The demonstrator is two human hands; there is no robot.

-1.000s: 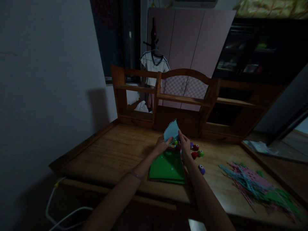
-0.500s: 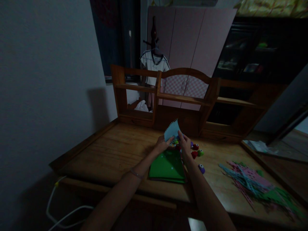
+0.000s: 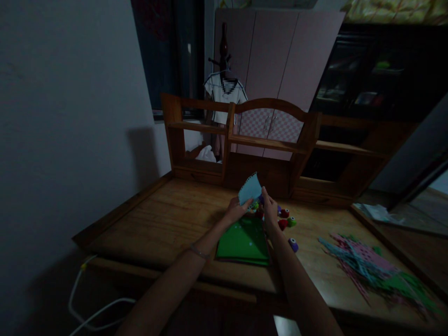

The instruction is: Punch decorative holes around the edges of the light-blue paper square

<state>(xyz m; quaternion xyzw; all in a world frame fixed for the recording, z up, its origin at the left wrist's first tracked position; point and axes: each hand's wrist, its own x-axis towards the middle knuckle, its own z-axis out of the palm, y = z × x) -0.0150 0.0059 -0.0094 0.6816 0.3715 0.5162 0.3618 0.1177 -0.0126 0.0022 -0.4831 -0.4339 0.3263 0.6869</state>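
My left hand is closed on a light blue sheet of paper, raised above the desk. The paper has a scalloped or notched edge and curves slightly. Right of the paper, my right hand is closed with its thumb up, around a small purple object at the sheet's edge; its exact kind is too dark to tell. Under both hands lies a stack of green sheets with a few pale scraps on top. Small red, green and purple pieces with eye-like spots, including a red one, sit behind and beside my right hand.
A lone purple piece lies right of my right forearm. Pink, blue and green cut paper strips are heaped on the right of the wooden desk. A wooden shelf unit stands along the back, and a white cable hangs at front left.
The blue paper has shifted very slightly left. My right thumb has lifted a little and moved off the sheet's face. Everything else looks the same.
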